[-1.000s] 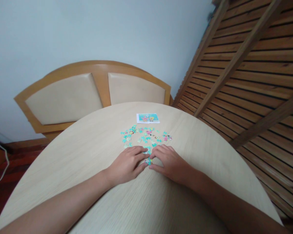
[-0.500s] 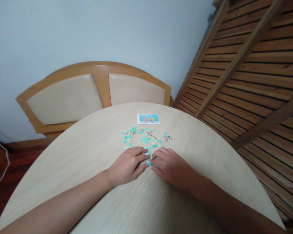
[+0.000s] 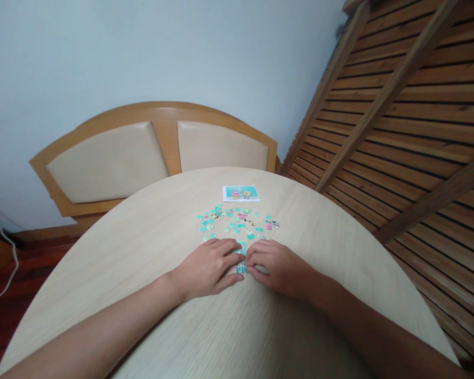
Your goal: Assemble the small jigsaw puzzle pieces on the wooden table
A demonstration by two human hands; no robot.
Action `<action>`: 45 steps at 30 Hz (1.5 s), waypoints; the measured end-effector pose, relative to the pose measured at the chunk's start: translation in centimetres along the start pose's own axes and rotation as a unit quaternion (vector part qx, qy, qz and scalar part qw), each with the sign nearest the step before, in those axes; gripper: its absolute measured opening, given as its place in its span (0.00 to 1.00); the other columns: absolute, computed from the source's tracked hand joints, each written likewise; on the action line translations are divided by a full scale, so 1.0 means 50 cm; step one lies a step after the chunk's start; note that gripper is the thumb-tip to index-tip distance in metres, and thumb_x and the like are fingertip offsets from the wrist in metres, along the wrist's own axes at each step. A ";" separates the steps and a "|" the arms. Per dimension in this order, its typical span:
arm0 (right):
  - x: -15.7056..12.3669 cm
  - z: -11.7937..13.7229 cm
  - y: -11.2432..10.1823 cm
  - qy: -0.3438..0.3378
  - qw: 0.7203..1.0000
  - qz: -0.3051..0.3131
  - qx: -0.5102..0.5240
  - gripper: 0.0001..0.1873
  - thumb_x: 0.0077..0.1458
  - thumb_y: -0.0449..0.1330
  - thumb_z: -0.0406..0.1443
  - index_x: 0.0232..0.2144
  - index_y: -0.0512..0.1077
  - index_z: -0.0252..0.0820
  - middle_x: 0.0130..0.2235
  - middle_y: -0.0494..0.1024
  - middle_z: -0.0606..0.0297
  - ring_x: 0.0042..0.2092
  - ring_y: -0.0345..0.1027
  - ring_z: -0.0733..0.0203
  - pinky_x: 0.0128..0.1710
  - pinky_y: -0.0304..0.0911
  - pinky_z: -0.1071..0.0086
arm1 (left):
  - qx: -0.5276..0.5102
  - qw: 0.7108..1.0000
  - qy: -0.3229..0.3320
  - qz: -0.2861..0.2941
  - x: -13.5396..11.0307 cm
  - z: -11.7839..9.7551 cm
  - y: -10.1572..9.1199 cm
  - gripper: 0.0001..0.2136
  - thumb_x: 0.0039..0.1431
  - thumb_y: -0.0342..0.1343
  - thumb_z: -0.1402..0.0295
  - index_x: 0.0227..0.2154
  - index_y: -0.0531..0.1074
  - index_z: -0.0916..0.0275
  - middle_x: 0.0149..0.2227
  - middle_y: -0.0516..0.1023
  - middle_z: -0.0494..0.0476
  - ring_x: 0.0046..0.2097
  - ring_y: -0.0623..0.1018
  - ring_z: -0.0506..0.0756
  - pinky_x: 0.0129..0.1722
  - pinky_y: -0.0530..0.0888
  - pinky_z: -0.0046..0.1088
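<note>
A small strip of joined jigsaw pieces (image 3: 242, 268), mostly teal, lies on the table between my hands. My left hand (image 3: 209, 267) holds its left side, with the fingers bent over the strip and the thumb at the near edge. From the right, my right hand (image 3: 278, 268) grips the strip's edge with thumb and fingertips close together. The fingers cover much of the strip, so single pieces under them cannot be made out. Just beyond my hands, loose jigsaw pieces (image 3: 237, 226) in teal, pink and yellow are spread in a rough arc.
A picture card (image 3: 240, 193) with a pink and a yellow cartoon figure lies behind the loose pieces. The round wooden table (image 3: 142, 231) fills the foreground. Beyond it stands a padded headboard (image 3: 110, 163) against the wall, with a slatted wooden panel (image 3: 379, 131) at right.
More of the strip's near end shows now. My left thumb has straightened along it, and my right fingertips have drawn together at its right edge.
</note>
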State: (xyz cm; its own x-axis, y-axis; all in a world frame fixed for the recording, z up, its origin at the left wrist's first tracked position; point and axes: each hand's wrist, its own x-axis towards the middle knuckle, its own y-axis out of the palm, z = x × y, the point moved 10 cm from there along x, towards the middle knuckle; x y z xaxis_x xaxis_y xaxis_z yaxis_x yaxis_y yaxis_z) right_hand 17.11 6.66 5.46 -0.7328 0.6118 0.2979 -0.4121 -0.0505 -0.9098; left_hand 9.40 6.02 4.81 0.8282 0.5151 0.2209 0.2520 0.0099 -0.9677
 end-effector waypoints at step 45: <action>0.003 -0.010 -0.002 0.002 0.998 0.008 0.060 0.07 0.62 0.59 0.32 0.31 0.75 0.41 0.37 0.79 0.63 0.42 0.71 0.60 0.46 0.64 0.66 | 0.052 0.965 -0.236 -0.100 -0.031 0.215 -0.004 0.19 0.68 0.48 0.60 0.57 0.66 0.64 0.57 0.74 0.65 0.59 0.71 0.63 0.61 0.66 0.48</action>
State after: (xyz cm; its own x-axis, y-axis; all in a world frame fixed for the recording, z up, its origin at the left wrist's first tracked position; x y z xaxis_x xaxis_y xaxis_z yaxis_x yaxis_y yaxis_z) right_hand 17.32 7.13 5.45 -0.7382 0.6129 0.2817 -0.4620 -0.1552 -0.8732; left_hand 2.68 14.41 3.35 0.4423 0.8266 0.3480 0.3104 0.2230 -0.9241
